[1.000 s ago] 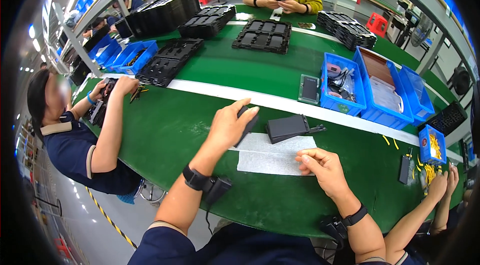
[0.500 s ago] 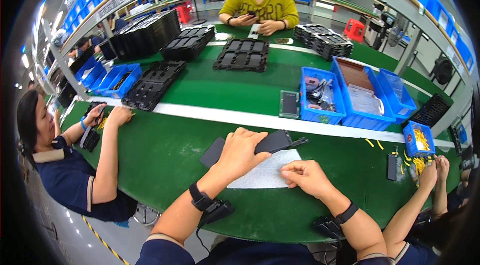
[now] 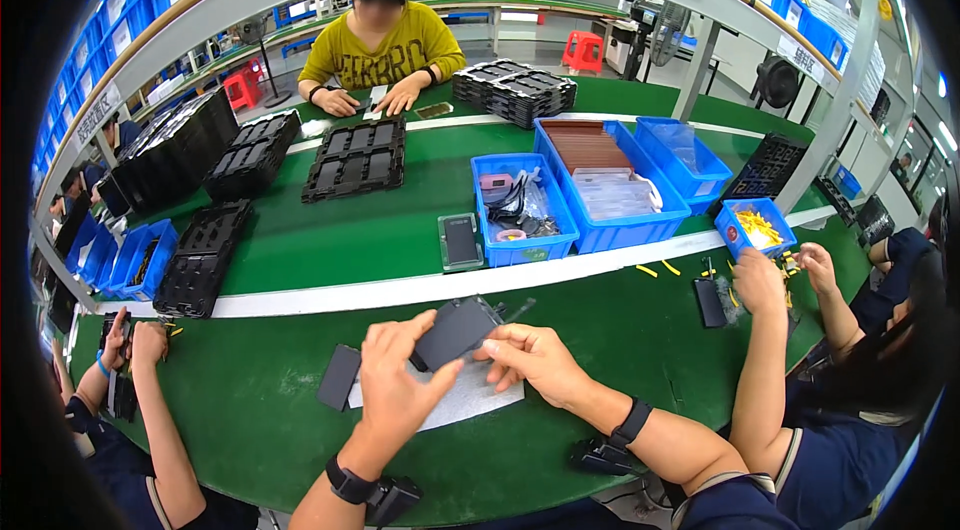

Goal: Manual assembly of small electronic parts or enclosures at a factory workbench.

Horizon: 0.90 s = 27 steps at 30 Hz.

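My left hand [image 3: 393, 370] holds a black phone screen panel [image 3: 455, 332] by its left edge, thumb along the near side. It is tilted above a white cloth [image 3: 462, 408], and a thin dark strip [image 3: 520, 310] sticks out at its far right corner. My right hand [image 3: 535, 360] is closed with thumb and forefinger at the panel's near right corner; anything thin between those fingertips is hidden. Left of the cloth, beside my left hand, a second dark flat panel [image 3: 338, 377] lies on the green table [image 3: 270, 410].
Beyond a white strip stand blue bins [image 3: 530, 248] and a framed dark panel [image 3: 460, 242]. Black trays [image 3: 355, 158] lie farther back. A person [image 3: 385, 40] sits opposite. Co-workers' hands work at both sides, the right ones by a bin of yellow strips [image 3: 757, 230].
The black panel has come up off the cloth and tilted in my left hand. My right hand has moved from the cloth to the panel's corner. The view has swung right.
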Motion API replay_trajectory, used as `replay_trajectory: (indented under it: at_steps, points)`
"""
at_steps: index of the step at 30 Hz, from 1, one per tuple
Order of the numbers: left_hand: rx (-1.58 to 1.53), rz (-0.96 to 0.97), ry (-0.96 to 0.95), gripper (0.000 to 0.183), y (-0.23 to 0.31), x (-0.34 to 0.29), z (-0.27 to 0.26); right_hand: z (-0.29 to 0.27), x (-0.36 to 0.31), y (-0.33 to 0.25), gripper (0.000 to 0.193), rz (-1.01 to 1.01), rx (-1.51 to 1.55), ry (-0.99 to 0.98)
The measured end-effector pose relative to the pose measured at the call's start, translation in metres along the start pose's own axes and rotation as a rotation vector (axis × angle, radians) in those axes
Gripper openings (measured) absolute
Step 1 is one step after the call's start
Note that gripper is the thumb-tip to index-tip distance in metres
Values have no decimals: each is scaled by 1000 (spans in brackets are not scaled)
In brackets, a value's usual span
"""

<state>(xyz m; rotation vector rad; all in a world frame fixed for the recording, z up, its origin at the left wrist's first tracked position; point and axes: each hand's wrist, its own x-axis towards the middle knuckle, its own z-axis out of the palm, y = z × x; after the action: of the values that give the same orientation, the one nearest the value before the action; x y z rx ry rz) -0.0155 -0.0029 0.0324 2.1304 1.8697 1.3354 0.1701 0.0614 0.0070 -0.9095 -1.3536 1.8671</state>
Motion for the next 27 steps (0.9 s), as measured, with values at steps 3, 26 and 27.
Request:
replay_trajectory:
  at_steps: [3, 26, 27]
  points:
    - [-181, -14, -76, 56, 12, -11, 8, -7, 0, -2, 33, 12, 14, -35]
    - [-1091, -670, -250, 18, 3, -22, 13, 1, -17, -17, 16, -915, -926, -25]
    - [-1098, -670, -254, 20, 2, -20, 15, -2, -17, -18, 18, -940, -945, -21]
